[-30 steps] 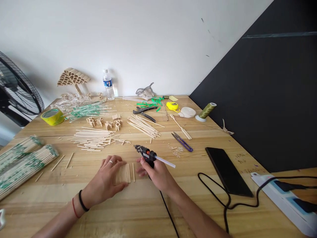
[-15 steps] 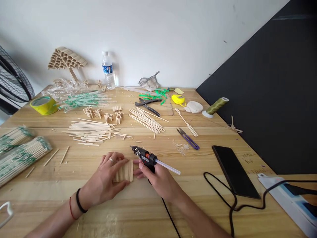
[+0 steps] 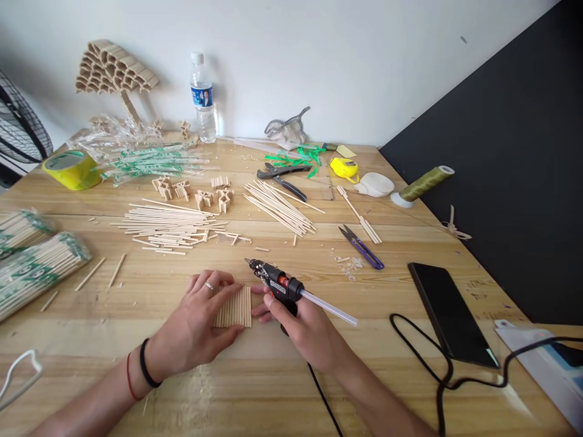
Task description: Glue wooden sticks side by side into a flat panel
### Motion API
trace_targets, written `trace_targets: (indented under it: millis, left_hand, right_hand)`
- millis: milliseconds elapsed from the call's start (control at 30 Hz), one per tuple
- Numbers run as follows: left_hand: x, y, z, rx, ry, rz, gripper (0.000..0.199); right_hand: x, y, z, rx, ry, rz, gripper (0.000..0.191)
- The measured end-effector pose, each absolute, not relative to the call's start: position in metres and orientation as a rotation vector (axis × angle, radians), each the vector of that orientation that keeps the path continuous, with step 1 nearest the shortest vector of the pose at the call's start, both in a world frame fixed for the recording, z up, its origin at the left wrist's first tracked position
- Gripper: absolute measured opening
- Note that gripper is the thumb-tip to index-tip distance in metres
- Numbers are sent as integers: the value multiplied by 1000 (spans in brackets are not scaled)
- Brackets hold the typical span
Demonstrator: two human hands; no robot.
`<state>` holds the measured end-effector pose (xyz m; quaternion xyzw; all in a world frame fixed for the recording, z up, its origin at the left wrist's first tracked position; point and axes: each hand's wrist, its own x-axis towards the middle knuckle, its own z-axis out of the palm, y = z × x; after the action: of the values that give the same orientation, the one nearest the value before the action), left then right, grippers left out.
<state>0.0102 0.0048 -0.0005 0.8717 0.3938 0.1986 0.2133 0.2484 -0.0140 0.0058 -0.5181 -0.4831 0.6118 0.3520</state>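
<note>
A small panel of short wooden sticks (image 3: 235,307), laid side by side, rests on the wooden table. My left hand (image 3: 199,317) grips it from the left, fingers along the far edge and thumb at the near edge. In my right hand (image 3: 298,325) is a black glue gun (image 3: 281,285), its nozzle pointing up and left, with a clear glue stick out of its back end. Fingertips of that hand lie close to the panel's right edge; whether they touch it I cannot tell.
Loose sticks (image 3: 170,224), small stick pieces (image 3: 223,199), pliers (image 3: 285,180) and purple snips (image 3: 362,247) lie beyond my hands. At right are a phone (image 3: 450,312), a black cable and a power strip (image 3: 542,364); bagged sticks (image 3: 40,273) lie left. A bottle (image 3: 203,103) stands behind.
The whole view has shifted a little, so the objects at the back appear higher. My hands keep the same hold on the stick panel and the glue gun.
</note>
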Motion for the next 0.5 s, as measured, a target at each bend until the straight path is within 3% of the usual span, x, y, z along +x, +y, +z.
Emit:
trace_targets:
  millis: [233, 500]
  left_hand:
    - [-7, 18, 4, 2252, 1055, 677, 49]
    - [-15, 24, 12, 2004, 1057, 768, 50]
  right_hand:
    - [261, -10, 14, -1458, -1371, 1282, 42]
    - [262, -14, 28, -1412, -1415, 1243, 36]
